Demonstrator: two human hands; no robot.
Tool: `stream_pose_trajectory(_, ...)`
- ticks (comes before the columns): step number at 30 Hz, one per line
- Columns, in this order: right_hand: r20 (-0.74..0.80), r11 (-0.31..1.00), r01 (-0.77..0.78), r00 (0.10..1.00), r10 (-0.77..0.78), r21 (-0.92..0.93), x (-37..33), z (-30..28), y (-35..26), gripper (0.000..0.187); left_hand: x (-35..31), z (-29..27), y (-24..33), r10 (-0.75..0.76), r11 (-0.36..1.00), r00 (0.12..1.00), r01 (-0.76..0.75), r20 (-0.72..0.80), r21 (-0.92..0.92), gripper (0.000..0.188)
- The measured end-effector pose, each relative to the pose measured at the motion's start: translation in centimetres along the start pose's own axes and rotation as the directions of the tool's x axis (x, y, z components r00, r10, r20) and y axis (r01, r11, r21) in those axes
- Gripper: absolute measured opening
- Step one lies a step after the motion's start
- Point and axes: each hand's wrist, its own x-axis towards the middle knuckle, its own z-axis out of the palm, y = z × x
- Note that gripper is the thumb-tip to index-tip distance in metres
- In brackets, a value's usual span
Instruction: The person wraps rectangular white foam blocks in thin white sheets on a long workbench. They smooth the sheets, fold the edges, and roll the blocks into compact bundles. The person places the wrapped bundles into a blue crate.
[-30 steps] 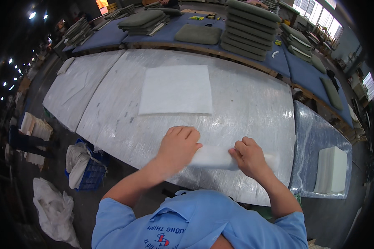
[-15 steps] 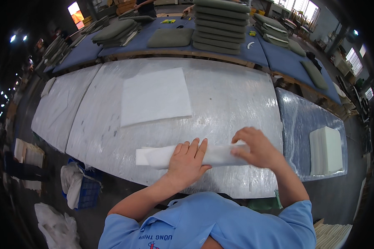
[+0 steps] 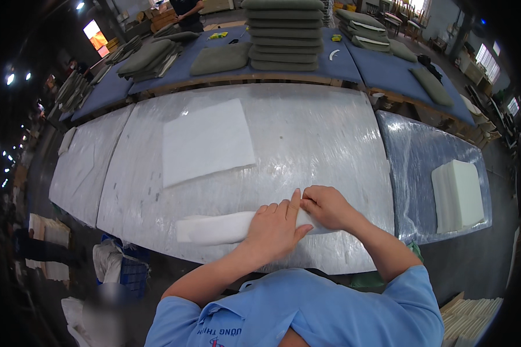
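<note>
A long folded strip of white padding (image 3: 217,228) lies along the near edge of the plastic-covered table (image 3: 318,139). My left hand (image 3: 272,231) rests flat across its middle, fingers stretched out and the thumb pointing right. Beside it, my right hand (image 3: 327,207) is closed on the strip's right part, its fingertips close to my left index finger. The strip's right end is mostly hidden under my hands. Farther off, a flat square sheet of white padding (image 3: 208,141) lies left of the table's middle.
A stack of white pads (image 3: 458,196) stands on the right-hand table. Behind, a blue-topped table (image 3: 226,75) carries a tall stack of grey-green cushions (image 3: 285,37). A blue crate (image 3: 132,269) sits on the floor at left; a person (image 3: 186,13) stands at the back.
My right hand has moved left and down onto the strip, and its spread fingers have closed. The strip's right part has become shorter in view. My left hand stays flat on it.
</note>
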Motion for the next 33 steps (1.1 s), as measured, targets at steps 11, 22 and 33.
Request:
stream_pose_trajectory(11, -0.198, 0.984, 0.173, 0.966, -0.164, 0.030, -5.1, -2.0, 2.9, 0.020, 1.3, 0.1, -0.3, -0.115, 0.993, 0.992, 0.117, 0.056, -0.019, 0.048)
stream_pose_trajectory(22, -0.442, 0.970, 0.242, 0.871, -0.215, 0.006, -4.4, -2.3, 4.1, 0.015, 1.9, -0.1, 0.0, -0.180, 0.981, 0.979, 0.186, 0.096, -0.057, 0.040)
stream_pose_trajectory(33, 0.030, 0.997, 0.075, 0.997, -0.075, -0.017, -2.4, 0.0, 3.3, 0.043, 3.7, -0.1, -0.3, -0.253, 0.955, 0.956, 0.272, 0.151, -0.119, 0.034)
